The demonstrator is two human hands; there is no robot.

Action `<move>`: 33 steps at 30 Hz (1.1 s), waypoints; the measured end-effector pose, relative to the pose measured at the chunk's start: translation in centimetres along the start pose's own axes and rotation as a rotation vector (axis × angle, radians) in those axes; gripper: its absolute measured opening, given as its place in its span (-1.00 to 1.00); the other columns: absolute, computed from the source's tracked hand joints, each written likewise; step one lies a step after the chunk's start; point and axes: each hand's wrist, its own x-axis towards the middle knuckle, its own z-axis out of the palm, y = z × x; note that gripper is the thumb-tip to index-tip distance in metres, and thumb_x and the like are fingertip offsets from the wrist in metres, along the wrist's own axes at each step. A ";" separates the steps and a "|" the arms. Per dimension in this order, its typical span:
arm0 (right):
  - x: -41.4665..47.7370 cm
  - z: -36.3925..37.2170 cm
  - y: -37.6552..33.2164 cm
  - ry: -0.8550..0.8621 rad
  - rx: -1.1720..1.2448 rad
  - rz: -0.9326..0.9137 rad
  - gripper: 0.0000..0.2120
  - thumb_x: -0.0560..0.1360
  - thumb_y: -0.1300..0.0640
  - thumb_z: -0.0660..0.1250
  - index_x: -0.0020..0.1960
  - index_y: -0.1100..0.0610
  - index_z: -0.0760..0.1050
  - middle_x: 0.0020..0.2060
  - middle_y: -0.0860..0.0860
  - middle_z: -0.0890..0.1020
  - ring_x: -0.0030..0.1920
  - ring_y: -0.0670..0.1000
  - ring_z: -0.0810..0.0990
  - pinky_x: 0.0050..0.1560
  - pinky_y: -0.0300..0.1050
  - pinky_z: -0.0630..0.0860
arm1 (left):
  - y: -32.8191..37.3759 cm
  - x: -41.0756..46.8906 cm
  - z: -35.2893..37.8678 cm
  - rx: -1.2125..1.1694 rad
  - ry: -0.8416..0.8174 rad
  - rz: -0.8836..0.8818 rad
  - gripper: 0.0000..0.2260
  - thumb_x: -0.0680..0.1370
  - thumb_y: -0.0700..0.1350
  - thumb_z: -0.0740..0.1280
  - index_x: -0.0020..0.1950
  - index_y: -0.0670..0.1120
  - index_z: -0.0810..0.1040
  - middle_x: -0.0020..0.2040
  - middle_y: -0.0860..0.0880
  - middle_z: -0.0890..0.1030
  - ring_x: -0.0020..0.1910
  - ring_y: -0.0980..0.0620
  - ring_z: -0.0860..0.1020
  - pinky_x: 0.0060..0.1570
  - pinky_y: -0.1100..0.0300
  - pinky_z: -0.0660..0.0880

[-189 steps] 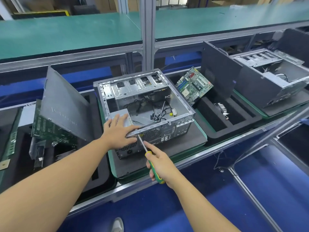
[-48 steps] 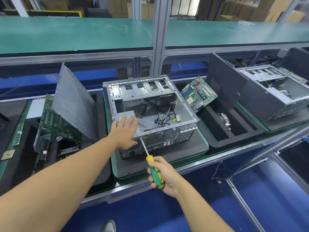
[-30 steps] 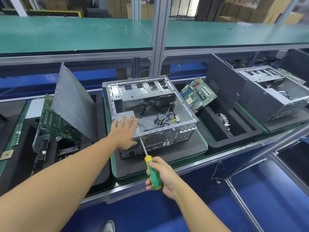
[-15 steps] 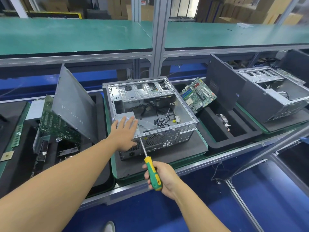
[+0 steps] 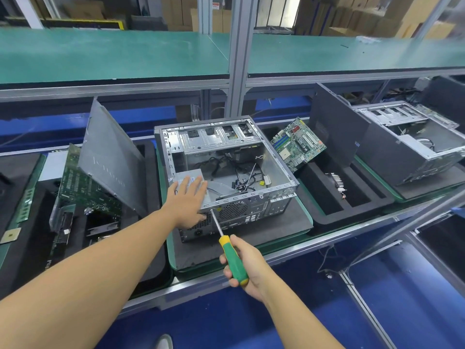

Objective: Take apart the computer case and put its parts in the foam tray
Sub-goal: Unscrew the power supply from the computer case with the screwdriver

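Observation:
The open metal computer case (image 5: 280, 164) lies on a black foam pad at the middle of the bench, its rear panel facing me. Inside its near left corner sits the grey power supply (image 5: 191, 173). My left hand (image 5: 187, 201) lies flat on it, fingers spread, thumb down over the rear panel. My right hand (image 5: 245, 263) grips a green and yellow screwdriver (image 5: 232, 259); the tip touches the rear panel just right of my left hand. Black cables lie loose on the case floor. A black foam tray (image 5: 334, 197) stands to the right with a motherboard (image 5: 298, 143) leaning in it.
A grey side panel (image 5: 110, 157) and a green circuit board (image 5: 83, 192) lean in another foam tray at the left. A second open case (image 5: 412, 142) stands at the far right behind a dark upright panel (image 5: 337, 127). A green shelf runs above.
My right hand has shifted its grip along the screwdriver handle while the tip stays on the rear panel. My left hand has stayed on the power supply.

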 end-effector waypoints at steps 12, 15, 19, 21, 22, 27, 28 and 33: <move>0.2 -0.4 0.5 0.038 -0.070 -0.071 -0.91 0.60 0.08 0.35 0.05 0.07 0.48 -0.21 0.09 0.52 -0.34 0.07 0.58 -0.39 -0.06 0.58 | 0.1 -0.3 -0.2 -0.004 0.011 -0.001 -0.14 0.60 0.26 0.19 0.61 -0.06 -0.31 0.62 -0.06 -0.28 0.59 -0.17 -0.25 0.53 -0.20 -0.19; 0.1 -0.3 0.4 0.046 -0.081 -0.055 -0.88 0.59 0.04 0.36 0.04 0.04 0.46 -0.14 0.10 0.49 -0.40 0.03 0.51 -0.49 -0.18 0.41 | 0.1 -0.3 -0.3 -0.006 0.009 0.000 -0.14 0.60 0.26 0.19 0.61 -0.06 -0.31 0.62 -0.07 -0.28 0.59 -0.17 -0.26 0.53 -0.20 -0.19; 0.0 0.2 -0.1 0.006 0.036 0.027 -0.65 0.65 -0.16 0.20 0.10 0.14 0.46 -0.23 0.11 0.57 -0.42 0.04 0.45 -0.50 -0.18 0.33 | 0.1 -0.3 -0.2 -0.007 0.008 0.001 -0.14 0.60 0.26 0.19 0.61 -0.06 -0.31 0.62 -0.07 -0.28 0.59 -0.17 -0.26 0.53 -0.20 -0.19; 0.0 0.2 -0.1 -0.001 0.000 0.036 -0.61 0.70 -0.10 0.09 0.11 0.21 0.49 -0.27 0.12 0.61 -0.42 0.04 0.46 -0.50 -0.15 0.37 | 0.1 -0.3 -0.3 -0.006 0.006 0.002 -0.14 0.60 0.27 0.19 0.60 -0.05 -0.31 0.62 -0.07 -0.28 0.59 -0.18 -0.26 0.53 -0.20 -0.19; 0.1 0.2 0.0 0.001 -0.030 0.029 -0.62 0.70 -0.04 0.07 0.11 0.24 0.51 -0.29 0.12 0.62 -0.42 0.03 0.48 -0.49 -0.14 0.39 | 0.1 -0.2 -0.3 -0.004 0.006 0.002 -0.14 0.60 0.27 0.19 0.60 -0.05 -0.32 0.62 -0.07 -0.28 0.59 -0.18 -0.25 0.53 -0.20 -0.19; 0.1 0.0 0.3 0.035 -0.053 -0.029 -0.75 0.66 0.04 0.18 0.07 0.20 0.52 -0.30 0.07 0.58 -0.37 0.03 0.53 -0.40 -0.10 0.50 | 0.1 -0.2 -0.2 0.000 0.002 -0.001 -0.14 0.60 0.27 0.18 0.60 -0.05 -0.32 0.62 -0.07 -0.29 0.59 -0.18 -0.26 0.53 -0.20 -0.20; 0.2 -0.1 0.4 0.040 -0.054 -0.048 -0.79 0.65 0.04 0.22 0.05 0.17 0.50 -0.29 0.07 0.58 -0.36 0.03 0.54 -0.38 -0.08 0.52 | 0.1 -0.2 -0.2 -0.001 0.001 -0.002 -0.14 0.60 0.27 0.18 0.60 -0.05 -0.32 0.62 -0.07 -0.29 0.59 -0.18 -0.26 0.53 -0.20 -0.20; 0.2 -0.4 0.6 0.039 -0.084 -0.062 -0.85 0.60 0.01 0.35 -0.02 0.09 0.47 -0.23 0.08 0.55 -0.35 0.06 0.58 -0.39 -0.07 0.56 | 0.1 -0.2 -0.3 -0.007 -0.002 -0.002 -0.14 0.60 0.27 0.18 0.60 -0.05 -0.33 0.62 -0.06 -0.29 0.59 -0.17 -0.27 0.52 -0.20 -0.22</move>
